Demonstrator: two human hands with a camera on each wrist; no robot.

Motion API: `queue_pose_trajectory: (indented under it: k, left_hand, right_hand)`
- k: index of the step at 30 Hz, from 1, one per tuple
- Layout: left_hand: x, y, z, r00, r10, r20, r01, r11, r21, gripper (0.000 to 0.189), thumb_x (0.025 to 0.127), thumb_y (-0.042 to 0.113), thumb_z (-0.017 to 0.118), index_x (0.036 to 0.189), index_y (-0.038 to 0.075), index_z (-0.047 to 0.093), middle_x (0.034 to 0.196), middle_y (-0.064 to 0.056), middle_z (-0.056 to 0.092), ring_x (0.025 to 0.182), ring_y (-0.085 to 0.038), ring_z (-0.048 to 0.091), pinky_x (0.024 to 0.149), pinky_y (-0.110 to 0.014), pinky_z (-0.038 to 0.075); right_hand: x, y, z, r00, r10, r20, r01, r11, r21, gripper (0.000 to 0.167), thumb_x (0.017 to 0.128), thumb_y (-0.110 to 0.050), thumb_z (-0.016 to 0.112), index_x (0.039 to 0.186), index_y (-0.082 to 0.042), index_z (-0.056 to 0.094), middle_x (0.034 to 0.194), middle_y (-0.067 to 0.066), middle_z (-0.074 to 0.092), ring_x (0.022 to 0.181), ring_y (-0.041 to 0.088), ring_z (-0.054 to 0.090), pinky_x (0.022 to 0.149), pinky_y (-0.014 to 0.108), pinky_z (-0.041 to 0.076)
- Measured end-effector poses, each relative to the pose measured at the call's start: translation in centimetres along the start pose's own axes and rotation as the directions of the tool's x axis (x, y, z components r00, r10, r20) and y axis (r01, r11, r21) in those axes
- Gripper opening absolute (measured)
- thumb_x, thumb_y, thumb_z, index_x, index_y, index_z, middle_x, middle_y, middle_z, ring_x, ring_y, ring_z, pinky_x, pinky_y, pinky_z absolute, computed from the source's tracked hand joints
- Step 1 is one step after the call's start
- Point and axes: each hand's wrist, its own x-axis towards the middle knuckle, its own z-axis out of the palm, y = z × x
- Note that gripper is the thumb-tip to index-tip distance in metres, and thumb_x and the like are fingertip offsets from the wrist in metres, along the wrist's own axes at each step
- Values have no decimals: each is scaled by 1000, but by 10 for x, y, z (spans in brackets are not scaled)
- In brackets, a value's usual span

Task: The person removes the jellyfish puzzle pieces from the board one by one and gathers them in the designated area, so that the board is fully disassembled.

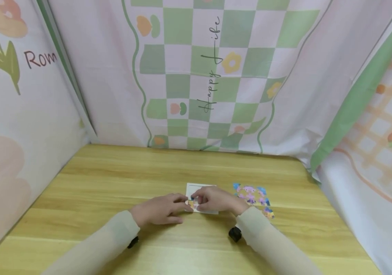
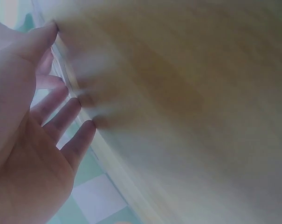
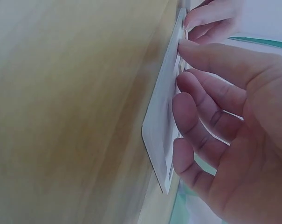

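Note:
A white puzzle board lies flat on the table, with a few colourful pieces at its left side. Over the board, my right hand has its fingers bent, thumb and forefinger closing on a small puzzle piece at the board's surface; the fingers hide most of it. From the left, my left hand reaches to the board's left edge, fingers loosely extended and fingertips at the pieces there. In the left wrist view the left hand shows nothing gripped.
To the right of the board, several loose pink, blue and yellow puzzle pieces lie grouped on the wooden table, partly behind the right forearm. Printed cloth curtains hang along the back and both sides.

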Motion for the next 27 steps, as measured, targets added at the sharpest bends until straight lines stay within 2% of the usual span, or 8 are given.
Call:
queue_pose_trajectory:
  k: [6,11,16,22,27]
  left_hand:
    - [-1,1,-1,1000,19,-22,-19,1000,2,44,100,34,63,142,22,57,147,-15,47,129,-29,51,103,-41,48]
    - [-1,0,-1,999,32,-26,-32,999,12,45,100,34,63,143,22,57,146,-14,47,128,-28,51,102,-40,48]
    - [0,0,0,999,32,-15,-32,999,10,44,101,34,61,143,24,57,147,-14,47,129,-27,50,104,-39,47]
    - [-1,1,0,999,30,-15,-30,999,24,43,101,34,61,142,23,58,147,-15,47,130,-28,50,106,-40,45]
    - [-2,3,-2,1000,25,-13,-25,1000,13,42,102,33,60,142,23,57,147,-15,47,131,-29,49,107,-41,44]
  right_hand:
    - [0,1,1,1000,9,-27,-8,1000,19,38,89,-12,75,125,-6,63,101,-1,63,83,10,59,76,30,53]
    - [0,3,2,998,23,-56,-20,998,60,32,90,-15,75,118,-12,61,106,-1,61,85,12,59,75,31,53]
    - [1,3,2,998,20,-66,-13,994,109,16,96,-15,69,108,-15,59,103,-3,62,84,12,62,73,30,55]
    - [0,3,1,998,9,-63,-2,993,118,16,95,-13,70,103,-15,57,94,-6,65,87,12,64,75,28,55]
    - [-6,8,-5,997,32,-65,-23,991,132,16,96,-19,70,105,-16,57,97,-6,65,87,12,63,75,31,55]
